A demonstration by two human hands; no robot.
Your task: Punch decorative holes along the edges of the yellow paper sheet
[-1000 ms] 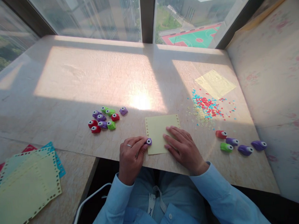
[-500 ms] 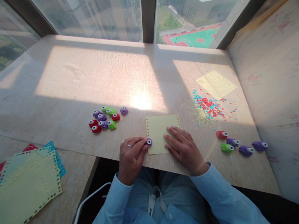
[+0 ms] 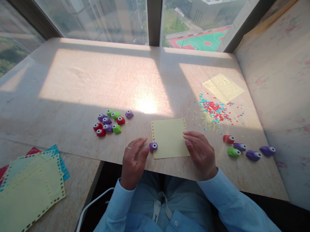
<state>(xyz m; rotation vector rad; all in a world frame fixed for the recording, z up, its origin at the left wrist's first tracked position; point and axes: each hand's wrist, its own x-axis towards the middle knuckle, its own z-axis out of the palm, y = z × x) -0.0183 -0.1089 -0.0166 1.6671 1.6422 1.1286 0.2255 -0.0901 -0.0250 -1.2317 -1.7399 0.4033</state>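
A pale yellow sheet of paper (image 3: 170, 139) lies in front of me, with small holes punched along its left edge and down part of its right edge. On its left edge sits a purple craft punch (image 3: 153, 146) with a star mark on its white button. Just left of that punch is my left hand (image 3: 133, 161), its fingers apart and nothing in them. My right hand (image 3: 201, 153) is at the paper's right edge, fingers loosely bent and holding nothing; whether the fingertips touch the sheet I cannot tell.
Several red, green and purple punches (image 3: 107, 128) cluster at left, and several more (image 3: 253, 155) stand at right. Red, blue and yellow paper bits (image 3: 216, 111) are scattered below a yellow sheet (image 3: 223, 88). Punched coloured sheets (image 3: 27, 193) overlap at lower left. Windows edge the table's far side.
My left hand has let go of the purple punch and drawn slightly left. My right hand has lifted off the middle of the paper and shifted right to its edge.
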